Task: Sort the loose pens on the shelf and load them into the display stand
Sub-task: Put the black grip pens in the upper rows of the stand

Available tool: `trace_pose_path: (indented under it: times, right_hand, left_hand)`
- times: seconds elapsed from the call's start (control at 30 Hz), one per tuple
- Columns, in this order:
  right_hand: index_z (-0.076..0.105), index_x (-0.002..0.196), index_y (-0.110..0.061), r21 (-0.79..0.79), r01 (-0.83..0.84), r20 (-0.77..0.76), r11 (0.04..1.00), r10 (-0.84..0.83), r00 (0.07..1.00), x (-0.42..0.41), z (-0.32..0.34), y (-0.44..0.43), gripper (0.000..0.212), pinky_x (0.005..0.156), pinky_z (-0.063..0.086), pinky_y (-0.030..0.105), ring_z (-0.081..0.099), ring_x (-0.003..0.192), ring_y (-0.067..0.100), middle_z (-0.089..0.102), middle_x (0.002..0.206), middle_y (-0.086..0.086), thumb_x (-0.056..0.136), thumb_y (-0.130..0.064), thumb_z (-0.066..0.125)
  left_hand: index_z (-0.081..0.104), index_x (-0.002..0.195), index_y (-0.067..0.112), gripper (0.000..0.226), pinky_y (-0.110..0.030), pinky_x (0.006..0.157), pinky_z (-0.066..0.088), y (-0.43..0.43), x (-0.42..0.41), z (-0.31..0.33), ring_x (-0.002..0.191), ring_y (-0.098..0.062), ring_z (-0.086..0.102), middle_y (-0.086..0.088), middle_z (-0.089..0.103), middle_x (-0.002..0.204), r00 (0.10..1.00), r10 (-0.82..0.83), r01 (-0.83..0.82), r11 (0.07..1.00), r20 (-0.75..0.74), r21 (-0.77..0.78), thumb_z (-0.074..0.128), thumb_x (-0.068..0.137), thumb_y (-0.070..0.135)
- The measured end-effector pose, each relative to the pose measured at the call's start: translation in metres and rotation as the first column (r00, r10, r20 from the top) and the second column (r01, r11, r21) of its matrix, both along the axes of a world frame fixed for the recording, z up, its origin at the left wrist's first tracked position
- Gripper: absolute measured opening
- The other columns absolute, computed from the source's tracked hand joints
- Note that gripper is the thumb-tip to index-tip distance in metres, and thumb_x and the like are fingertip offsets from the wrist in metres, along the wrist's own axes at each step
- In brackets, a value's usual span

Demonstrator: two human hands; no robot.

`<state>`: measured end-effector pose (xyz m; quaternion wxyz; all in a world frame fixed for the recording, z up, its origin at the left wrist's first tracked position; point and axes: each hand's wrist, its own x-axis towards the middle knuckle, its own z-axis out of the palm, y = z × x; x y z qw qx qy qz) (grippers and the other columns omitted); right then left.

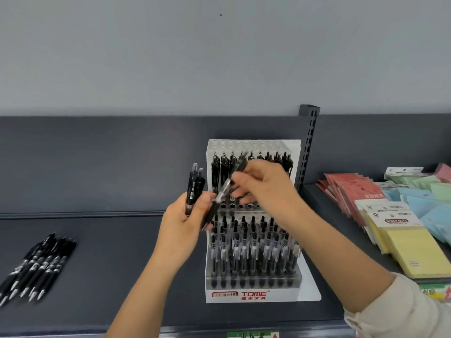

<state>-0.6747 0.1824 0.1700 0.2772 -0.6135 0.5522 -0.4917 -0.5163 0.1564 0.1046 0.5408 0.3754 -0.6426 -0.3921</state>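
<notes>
A clear tiered display stand (pixel 253 295) with a red TOME label sits on the dark shelf (pixel 109 264). Its lower tiers are packed with black pens; the upper back row holds several, with empty holes below them. My left hand (pixel 185 223) grips a small bundle of black pens (pixel 194 189) upright, just left of the stand. My right hand (pixel 263 184) holds one black pen (pixel 224 191) slanted in front of the stand's upper row, its lower end near my left fingers. Several loose black pens (pixel 36 267) lie in a fan at the shelf's left.
A slotted shelf upright (pixel 308 147) rises behind the stand's right side. To the right lie stacks of sticky notes (pixel 405 242) in yellow, red, blue and green. The shelf's front edge (pixel 219 329) runs along the bottom.
</notes>
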Motion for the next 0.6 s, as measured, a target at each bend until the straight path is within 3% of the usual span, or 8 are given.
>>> trace_pose_path:
  times: [0.2,0.27,0.33,0.37,0.4,0.43,0.53,0.6]
  right_hand:
    - [0.056,0.084,-0.023,-0.231,0.257,-0.006,0.938,-0.266,0.964,-0.033,0.016,-0.009,0.013,0.066,0.058,0.028,0.067,0.069,0.01,0.068,0.083,0.001,0.094,-0.016,0.055]
    - [0.056,0.085,-0.02,-0.263,0.285,-0.101,0.922,-0.32,0.942,-0.036,0.014,-0.013,0.009,0.071,0.058,0.038,0.067,0.072,0.012,0.066,0.079,0.0,0.094,-0.019,0.055]
    - [0.058,0.088,-0.014,-0.269,0.283,-0.169,0.921,-0.335,0.927,-0.035,0.011,-0.017,0.009,0.075,0.056,0.044,0.067,0.074,0.016,0.066,0.081,0.002,0.094,-0.02,0.054]
    - [0.058,0.089,-0.012,-0.269,0.279,-0.203,0.922,-0.338,0.919,-0.033,0.009,-0.019,0.011,0.076,0.054,0.044,0.066,0.076,0.018,0.066,0.081,0.004,0.094,-0.021,0.054]
    - [0.058,0.089,-0.013,-0.264,0.274,-0.237,0.925,-0.337,0.911,-0.031,0.007,-0.021,0.012,0.077,0.054,0.043,0.066,0.077,0.02,0.066,0.082,0.004,0.094,-0.022,0.054]
    - [0.058,0.088,-0.014,-0.256,0.267,-0.268,0.929,-0.333,0.904,-0.028,0.006,-0.023,0.012,0.076,0.053,0.041,0.065,0.078,0.02,0.066,0.081,0.003,0.094,-0.023,0.053]
    - [0.058,0.089,-0.015,-0.209,0.246,-0.359,0.947,-0.308,0.881,-0.025,0.0,-0.029,0.014,0.073,0.051,0.034,0.065,0.078,0.019,0.066,0.078,0.003,0.094,-0.027,0.054]
    - [0.06,0.09,-0.011,-0.163,0.247,-0.456,0.955,-0.295,0.839,-0.024,-0.005,-0.034,0.02,0.076,0.052,0.036,0.065,0.076,0.019,0.067,0.078,0.005,0.094,-0.03,0.054]
  left_hand:
    - [0.067,0.091,0.033,0.026,-0.027,0.05,0.034,-0.01,0.014,-0.009,0.047,-0.009,0.039,0.011,0.041,0.05,0.979,0.185,-0.188,0.982,0.081,0.033,0.044,0.093,0.044]
    - [0.067,0.1,0.034,0.032,-0.043,0.058,0.043,-0.005,0.013,-0.007,0.061,-0.028,0.051,-0.001,0.051,0.055,0.979,0.18,-0.183,0.983,0.101,0.029,0.041,0.091,0.049]
    - [0.066,0.112,0.031,0.034,-0.058,0.083,0.045,-0.001,0.01,-0.003,0.1,-0.042,0.053,0.004,0.053,0.104,0.979,0.174,-0.18,0.983,0.102,0.045,0.041,0.093,0.045]
    - [0.064,0.117,0.029,0.035,-0.058,0.084,0.045,0.0,0.01,-0.003,0.103,-0.04,0.054,0.0,0.062,0.097,0.98,0.171,-0.177,0.983,0.1,0.056,0.042,0.094,0.043]
    - [0.064,0.117,0.029,0.035,-0.053,0.074,0.047,-0.001,0.01,-0.004,0.088,-0.034,0.061,0.02,0.029,0.095,0.981,0.168,-0.175,0.982,0.097,0.066,0.042,0.094,0.043]
    - [0.065,0.112,0.03,0.032,-0.042,0.061,0.043,-0.003,0.012,-0.006,0.063,-0.023,0.057,0.018,0.031,0.06,0.981,0.167,-0.174,0.982,0.094,0.071,0.042,0.094,0.043]
    - [0.055,0.073,0.014,0.038,-0.031,0.055,0.03,-0.007,0.015,-0.008,0.055,-0.014,0.034,0.006,0.049,0.068,0.985,0.153,-0.161,0.981,0.075,0.11,0.043,0.096,0.041]
    - [0.049,0.073,0.003,0.041,-0.032,0.057,0.033,-0.006,0.015,-0.007,0.057,-0.014,0.036,-0.001,0.05,0.071,0.989,0.137,-0.143,0.98,0.052,0.137,0.043,0.097,0.036]
